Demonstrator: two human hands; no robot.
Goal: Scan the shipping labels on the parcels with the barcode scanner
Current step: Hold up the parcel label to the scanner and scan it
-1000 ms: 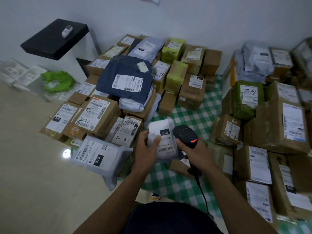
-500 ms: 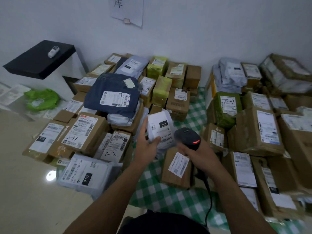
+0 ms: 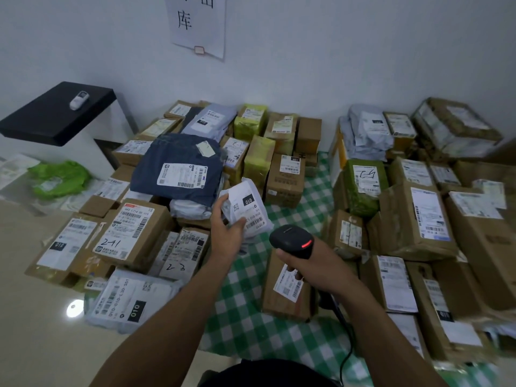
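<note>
Your left hand (image 3: 226,233) is gripping a small white mailer (image 3: 251,208), with the fingers curling round its left edge and the thumb pressing on the label. You are holding it up between the dark blue parcel (image 3: 178,169) and the barcode scanner (image 3: 291,240). The mailer's label is facing you (the black "010" patch and a barcode are showing).

Your right hand (image 3: 318,265) is clenching the scanner's handle, and a red light is glowing on its black head. The head is sitting just below and to the right of the mailer, not touching it. The scanner's cable (image 3: 342,317) is trailing down toward you.

Under your right hand a brown box (image 3: 276,305) is lying label-up on the green checked cloth (image 3: 243,322). Labelled cartons are crowding both sides, among them one marked "2-41" (image 3: 131,233) on your left.
</note>
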